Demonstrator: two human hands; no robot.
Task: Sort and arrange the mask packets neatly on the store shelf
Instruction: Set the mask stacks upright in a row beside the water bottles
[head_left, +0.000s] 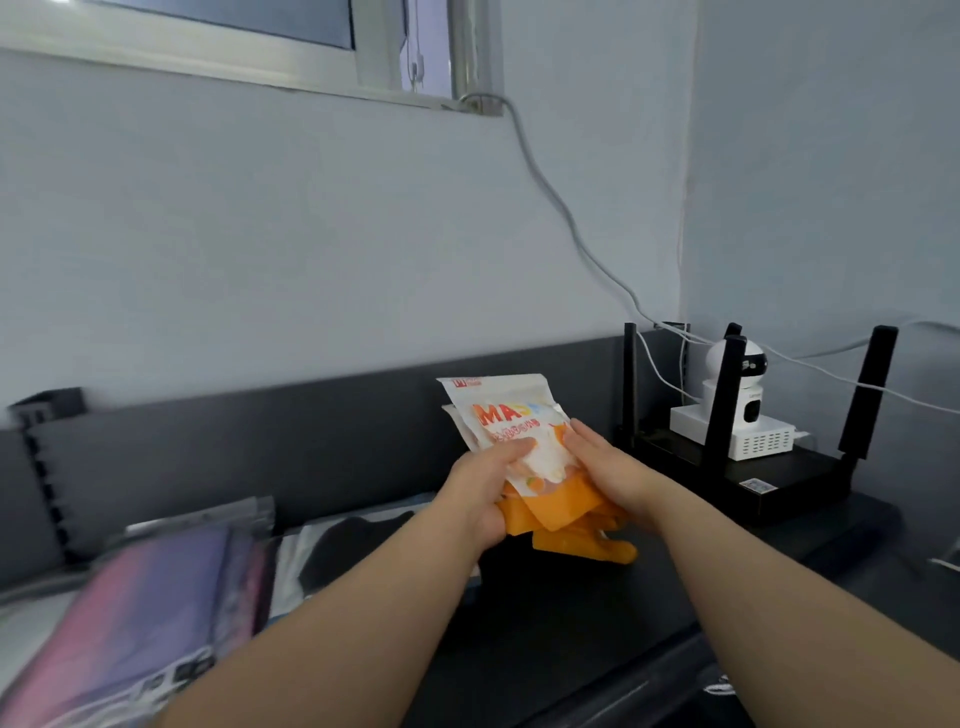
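squaring the stack comes first: both hands hold a bundle of orange-and-white mask packets (511, 441) above the dark shelf (597, 623). the left hand (485, 483) pinches one side with its thumb on top; the right hand (602, 467) wraps the other edge. tap the uneven lower edges level, then set the bundle beside the purple packets (156, 597), clear of the router (769, 467).

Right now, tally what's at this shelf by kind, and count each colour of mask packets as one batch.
Orange-and-white packet batch, gripped by left hand and right hand: 1
Pink-purple packet batch, blurred: 1
Black-and-white packet: 1
Black router: 1
White camera: 1
White box under the camera: 1
Total: 6
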